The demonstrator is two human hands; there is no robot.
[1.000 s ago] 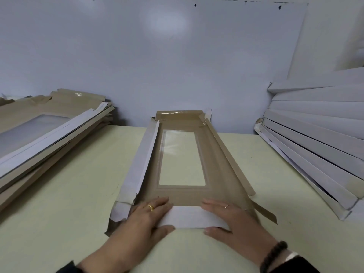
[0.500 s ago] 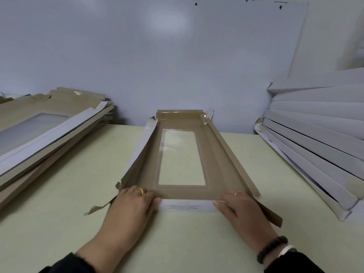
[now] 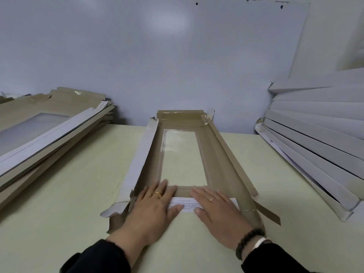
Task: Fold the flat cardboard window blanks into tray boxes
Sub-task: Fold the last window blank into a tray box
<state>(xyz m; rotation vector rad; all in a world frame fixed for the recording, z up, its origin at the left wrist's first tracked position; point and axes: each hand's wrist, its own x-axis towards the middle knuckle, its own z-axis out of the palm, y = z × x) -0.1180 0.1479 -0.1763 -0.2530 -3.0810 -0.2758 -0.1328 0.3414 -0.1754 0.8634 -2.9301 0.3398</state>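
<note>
A long brown cardboard window blank [image 3: 218,160] lies lengthwise on the table in front of me, its clear window in the middle. Its left side flap, white outside, stands partly up, and the right side flap leans outward. The near end flap [image 3: 186,207], white with small print, is folded inward and lies flat. My left hand [image 3: 151,211] presses flat on the flap's left part, fingers straight. My right hand [image 3: 216,211] presses flat on its right part. The far end flap stands up against the wall.
A stack of flat brown window blanks [image 3: 39,134] lies at the left. A leaning stack of white folded boxes [image 3: 315,138] fills the right side. The pale green table [image 3: 78,194] ends at a grey wall [image 3: 177,56] behind the blank.
Both hands moved forward and flattened onto the near end flap, pressing it down inward; half a second ago they were curled at its two corners with the flap raised.
</note>
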